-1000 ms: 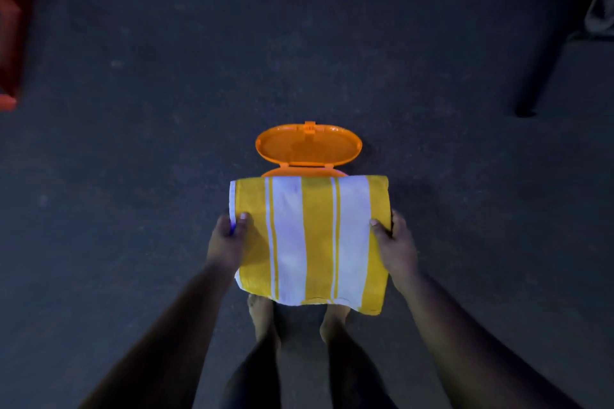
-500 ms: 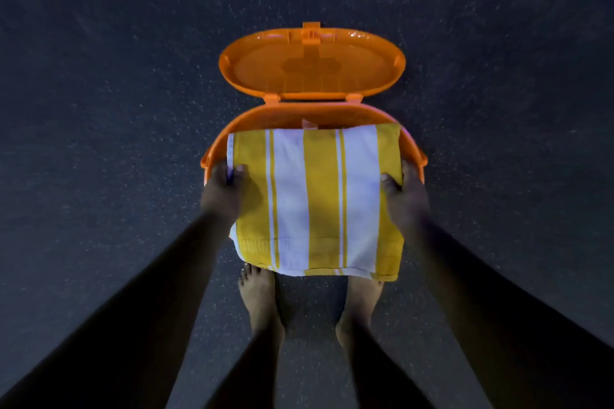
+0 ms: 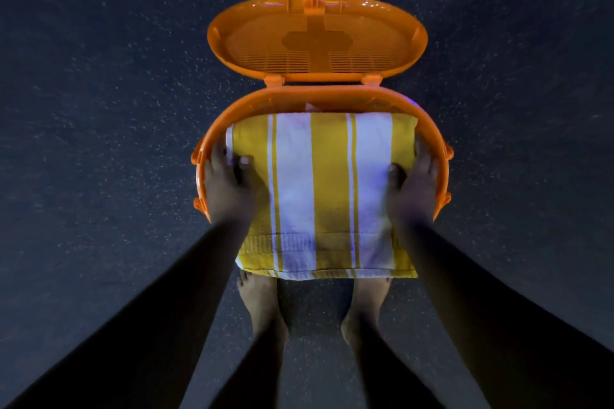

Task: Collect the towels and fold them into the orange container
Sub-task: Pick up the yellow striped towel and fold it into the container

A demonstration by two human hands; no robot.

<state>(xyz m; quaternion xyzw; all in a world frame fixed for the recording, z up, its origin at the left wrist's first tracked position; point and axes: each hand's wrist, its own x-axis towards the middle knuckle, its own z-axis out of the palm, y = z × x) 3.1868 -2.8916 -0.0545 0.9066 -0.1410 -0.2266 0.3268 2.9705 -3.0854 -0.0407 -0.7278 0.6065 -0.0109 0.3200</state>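
Towel (image 3: 327,189), folded, gripped at both sides by L hand (image 3: 229,191) & R hand (image 3: 413,189) fingers over open orange container (image 3: 319,98).

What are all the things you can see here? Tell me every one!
towel: one, yellow and white stripes, folded, held over the container's opening, near edge hanging past its rim
container: one, orange, on the floor
lid: one, orange, hinged open at the far side
floor: dark, speckled, all around
feet: two, bare, below the towel
left hand: gripping the towel's left edge
right hand: gripping its right edge
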